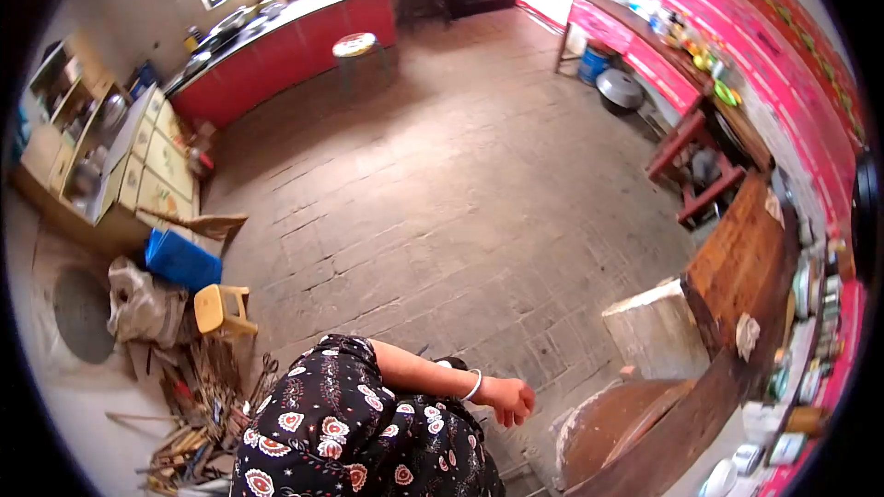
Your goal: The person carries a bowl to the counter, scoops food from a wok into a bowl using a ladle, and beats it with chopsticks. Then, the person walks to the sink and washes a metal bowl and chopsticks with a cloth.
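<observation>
My left hand reaches across from a black flowered sleeve, with a pale bracelet at the wrist. Its fingers are curled closed, and whatever they may hold is hidden. Below the hand is the tiled floor. Just to its right stands a large rounded brown stove-like structure with a pale rim; a gap separates it from the hand. Black patterned cloth covers my lap or legs under the forearm. My right hand is out of view.
On the left are a yellow stool, a blue box and piled firewood. A wooden board and a pale block stand right. Farther off are a red counter, a round stool and a lidded pot.
</observation>
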Demonstrator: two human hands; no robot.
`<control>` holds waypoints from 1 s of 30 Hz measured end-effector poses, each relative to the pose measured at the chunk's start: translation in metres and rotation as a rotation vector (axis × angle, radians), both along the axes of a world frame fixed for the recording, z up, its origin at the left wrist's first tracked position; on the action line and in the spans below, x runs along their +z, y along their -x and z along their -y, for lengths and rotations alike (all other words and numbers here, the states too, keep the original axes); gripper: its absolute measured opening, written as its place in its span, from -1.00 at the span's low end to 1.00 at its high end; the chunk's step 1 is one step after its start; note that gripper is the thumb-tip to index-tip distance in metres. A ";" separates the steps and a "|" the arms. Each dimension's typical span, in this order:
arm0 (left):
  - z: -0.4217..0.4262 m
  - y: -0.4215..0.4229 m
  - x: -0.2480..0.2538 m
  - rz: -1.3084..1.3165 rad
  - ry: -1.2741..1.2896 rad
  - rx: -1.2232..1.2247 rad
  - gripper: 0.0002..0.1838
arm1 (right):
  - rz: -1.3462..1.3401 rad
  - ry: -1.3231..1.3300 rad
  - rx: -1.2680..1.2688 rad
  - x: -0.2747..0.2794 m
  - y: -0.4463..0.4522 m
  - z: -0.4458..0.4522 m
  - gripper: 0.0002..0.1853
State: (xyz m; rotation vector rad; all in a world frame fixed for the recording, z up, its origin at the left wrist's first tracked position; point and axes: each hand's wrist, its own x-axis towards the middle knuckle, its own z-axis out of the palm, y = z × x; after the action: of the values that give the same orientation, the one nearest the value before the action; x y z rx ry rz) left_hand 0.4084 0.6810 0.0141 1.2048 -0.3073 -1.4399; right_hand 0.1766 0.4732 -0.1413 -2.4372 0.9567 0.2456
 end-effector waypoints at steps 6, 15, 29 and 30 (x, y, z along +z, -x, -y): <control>-0.016 0.033 0.008 -0.007 -0.015 0.105 -0.77 | -0.004 -0.019 0.153 -0.008 -0.007 0.017 -0.73; -0.019 0.066 0.002 -0.046 0.049 0.180 -0.75 | -0.024 -0.030 0.335 -0.016 -0.023 0.007 -0.73; -0.058 0.088 -0.004 -0.007 0.056 0.388 -0.84 | -0.067 -0.030 0.513 -0.020 -0.031 -0.002 -0.72; -0.066 0.088 0.002 -0.002 0.041 0.404 -0.84 | -0.067 -0.032 0.518 -0.020 -0.028 -0.002 -0.72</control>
State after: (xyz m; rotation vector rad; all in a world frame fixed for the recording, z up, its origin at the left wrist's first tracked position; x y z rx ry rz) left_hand 0.3202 0.7472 0.0159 1.1549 -0.0831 -1.0789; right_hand 0.2047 0.4755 -0.1611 -2.6194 0.3239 0.5166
